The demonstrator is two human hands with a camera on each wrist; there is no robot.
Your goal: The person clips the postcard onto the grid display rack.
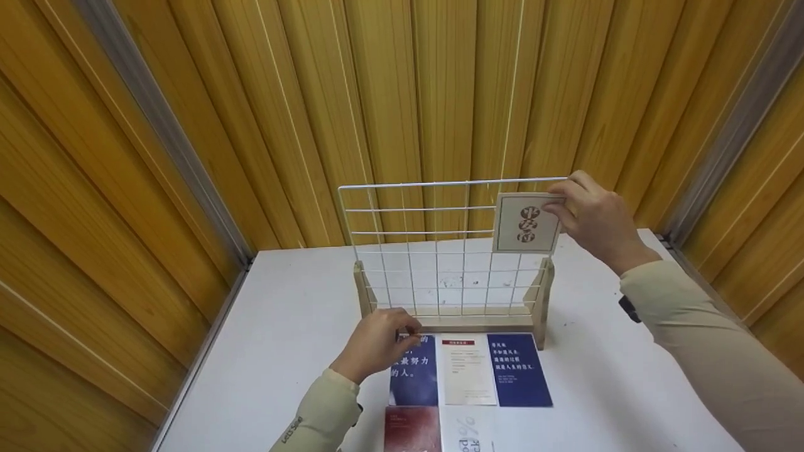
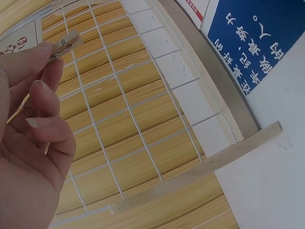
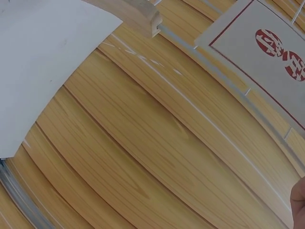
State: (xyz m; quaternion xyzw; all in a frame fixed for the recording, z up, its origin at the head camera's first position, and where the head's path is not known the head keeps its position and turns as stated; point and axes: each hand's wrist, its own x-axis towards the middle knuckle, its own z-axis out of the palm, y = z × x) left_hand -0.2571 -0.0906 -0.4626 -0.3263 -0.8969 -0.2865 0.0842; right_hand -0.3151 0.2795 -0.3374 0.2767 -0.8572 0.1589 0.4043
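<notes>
A white wire grid [image 1: 433, 251] stands upright in a wooden stand [image 1: 477, 323]. At its upper right corner my right hand [image 1: 593, 216] pinches the edge of a cream card [image 1: 527, 235] with round red characters, holding it against the wires. In the right wrist view the card [image 3: 257, 57] shows at upper right and only a bit of the hand [image 3: 299, 205]. My left hand [image 1: 380, 339] is in front of the stand's lower left. Between its thumb and finger it pinches a small wooden clothespin [image 2: 66, 44], best seen in the left wrist view.
On the white table [image 1: 295, 351] before the stand lie a blue card with white characters [image 1: 414, 376], a cream card with a red heading [image 1: 468, 373], another blue card [image 1: 520, 370], a red card [image 1: 411, 428] and a white card [image 1: 468, 433]. Wood-patterned walls [image 1: 427, 94] enclose the table.
</notes>
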